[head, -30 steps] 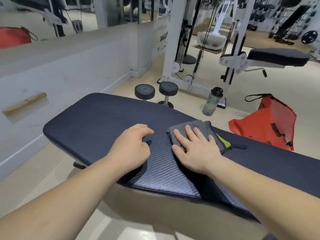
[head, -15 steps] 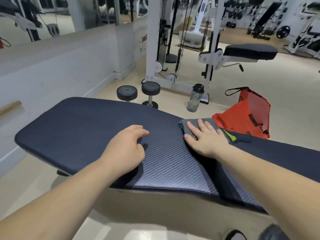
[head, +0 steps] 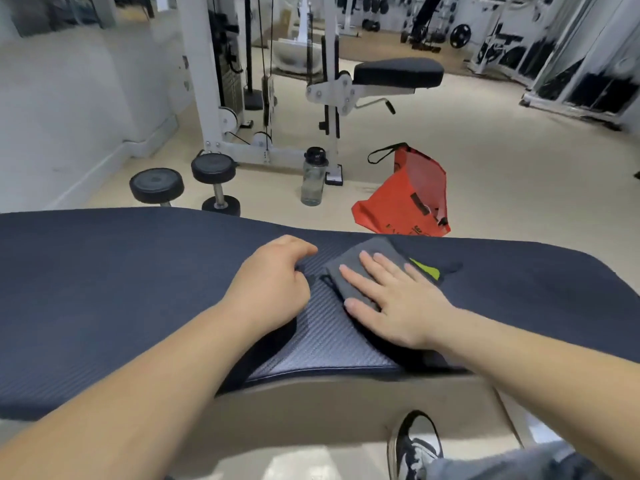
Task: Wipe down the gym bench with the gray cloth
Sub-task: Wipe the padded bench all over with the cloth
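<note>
The gym bench has a dark blue textured pad that runs across the whole view in front of me. A folded gray cloth with a yellow-green tag lies on the pad near its far edge. My right hand lies flat on the cloth with straight, spread fingers and presses it onto the pad. My left hand rests on the pad just left of the cloth, its fingers loosely curled and holding nothing.
Behind the bench on the floor stand two black dumbbells, a clear water bottle and a red bag. A white cable machine with a black seat stands further back. My shoe is below the bench.
My right hand has slid the cloth back toward me and to the left, closer to my left hand. The camera view has shifted to the right along the bench.
</note>
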`<action>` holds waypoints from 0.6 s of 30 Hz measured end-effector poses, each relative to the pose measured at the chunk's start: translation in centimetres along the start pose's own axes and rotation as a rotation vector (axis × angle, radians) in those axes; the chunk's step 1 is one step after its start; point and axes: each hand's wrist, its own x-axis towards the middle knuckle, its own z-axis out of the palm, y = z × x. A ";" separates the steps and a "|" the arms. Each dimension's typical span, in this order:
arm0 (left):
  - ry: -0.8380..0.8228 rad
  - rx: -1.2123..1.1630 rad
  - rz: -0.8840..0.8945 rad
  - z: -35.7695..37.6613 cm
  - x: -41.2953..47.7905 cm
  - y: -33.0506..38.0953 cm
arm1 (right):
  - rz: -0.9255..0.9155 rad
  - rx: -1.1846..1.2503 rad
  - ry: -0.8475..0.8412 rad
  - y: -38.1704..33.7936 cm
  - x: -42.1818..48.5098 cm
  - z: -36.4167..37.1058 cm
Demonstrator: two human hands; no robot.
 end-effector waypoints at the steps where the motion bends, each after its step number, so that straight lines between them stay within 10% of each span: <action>1: -0.017 -0.004 0.019 0.6 0.3 0.5 | 0.103 0.034 -0.002 1.3 1.4 -0.2; 5: -0.048 0.015 0.074 2.0 1.1 1.0 | 0.269 0.088 0.038 1.1 3.4 0.8; 12: 0.026 0.069 0.071 2.5 2.0 0.2 | -0.242 -0.001 0.031 0.1 -2.6 1.0; 18: -0.016 0.088 0.114 4.0 1.2 2.3 | 0.309 0.098 0.060 8.5 2.5 0.7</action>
